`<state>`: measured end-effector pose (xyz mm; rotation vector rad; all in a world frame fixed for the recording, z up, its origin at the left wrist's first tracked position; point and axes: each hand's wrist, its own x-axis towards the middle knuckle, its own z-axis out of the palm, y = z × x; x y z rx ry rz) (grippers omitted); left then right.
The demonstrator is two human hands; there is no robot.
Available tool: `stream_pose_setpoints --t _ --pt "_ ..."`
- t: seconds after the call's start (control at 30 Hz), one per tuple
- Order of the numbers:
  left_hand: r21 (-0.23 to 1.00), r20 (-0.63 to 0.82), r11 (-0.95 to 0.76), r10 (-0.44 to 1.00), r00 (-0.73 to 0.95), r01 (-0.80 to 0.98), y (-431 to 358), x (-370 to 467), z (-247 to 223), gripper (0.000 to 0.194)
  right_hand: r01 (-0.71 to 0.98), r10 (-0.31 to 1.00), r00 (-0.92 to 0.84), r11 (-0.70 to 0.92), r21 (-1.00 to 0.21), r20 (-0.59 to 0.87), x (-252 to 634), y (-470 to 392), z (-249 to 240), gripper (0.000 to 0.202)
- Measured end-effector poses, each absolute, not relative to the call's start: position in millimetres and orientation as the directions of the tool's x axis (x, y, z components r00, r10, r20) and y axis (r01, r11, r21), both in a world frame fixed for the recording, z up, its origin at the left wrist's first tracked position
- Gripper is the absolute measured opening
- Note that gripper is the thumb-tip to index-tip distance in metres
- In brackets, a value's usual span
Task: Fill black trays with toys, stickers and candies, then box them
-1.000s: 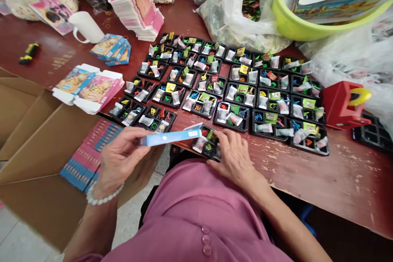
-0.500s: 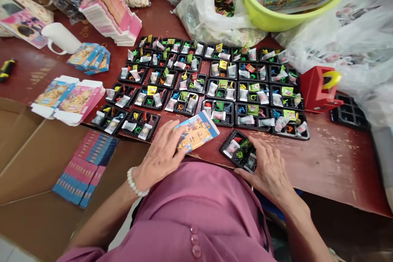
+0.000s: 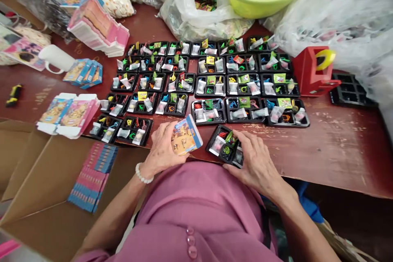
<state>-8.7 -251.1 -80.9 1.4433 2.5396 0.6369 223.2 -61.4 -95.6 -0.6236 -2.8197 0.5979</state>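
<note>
My left hand (image 3: pixel 164 145), with a beaded bracelet at the wrist, grips a small printed box (image 3: pixel 186 136) with a blue edge, its end turned toward the right. Beside it, my right hand (image 3: pixel 256 155) holds the right side of a black tray (image 3: pixel 226 150) at the table's front edge. Small bags and coloured pieces lie in that tray's compartments; its right end is partly hidden by my fingers. A short gap separates the box from the tray. Behind both hands stand rows of similar filled black trays (image 3: pixel 209 116).
A red tape dispenser (image 3: pixel 311 71) stands at the right, near stacked black trays (image 3: pixel 350 90). Flat printed boxes (image 3: pixel 76 114) and a white mug (image 3: pixel 57 58) are at the left. Below them is a cardboard carton (image 3: pixel 39 188) holding packed boxes. A yellow-green basin (image 3: pixel 242 6) sits behind.
The box in my left hand has turned and looks more opened out in depth. My right hand and its tray sit a little closer to the box. The whole view has shifted.
</note>
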Motion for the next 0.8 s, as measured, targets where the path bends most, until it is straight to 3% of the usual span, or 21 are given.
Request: stream_pose_setpoints --t 0.3,0.5,0.63,0.73,0.8 --pt "0.555 0.057 0.341 0.894 -0.444 0.759 -261.3 -22.8 -77.6 0.096 0.395 0.444 -0.896 0.813 -0.428 0.018 207.3 -60.4 -91.7 0.09" --pt "0.426 0.13 0.34 0.894 -0.428 0.839 -262.7 -14.8 -78.2 0.097 0.346 0.466 -0.873 0.798 -0.494 0.141 214.6 -64.4 -88.8 0.091" --pt "0.274 0.223 0.325 0.894 -0.388 0.905 -262.3 4.1 -74.4 0.103 0.133 0.444 -0.856 0.684 -0.717 0.265 207.2 -82.4 -73.6 0.071" --pt "0.206 0.275 0.275 0.905 -0.325 0.939 -261.4 17.3 -70.7 0.104 0.063 0.427 -0.892 0.448 -0.892 0.151 191.2 -96.0 -65.1 0.046" --pt "0.151 0.285 0.278 0.907 -0.311 0.949 -261.2 21.9 -70.4 0.103 0.074 0.433 -0.897 0.351 -0.933 0.092 180.9 -101.3 -63.2 0.024"
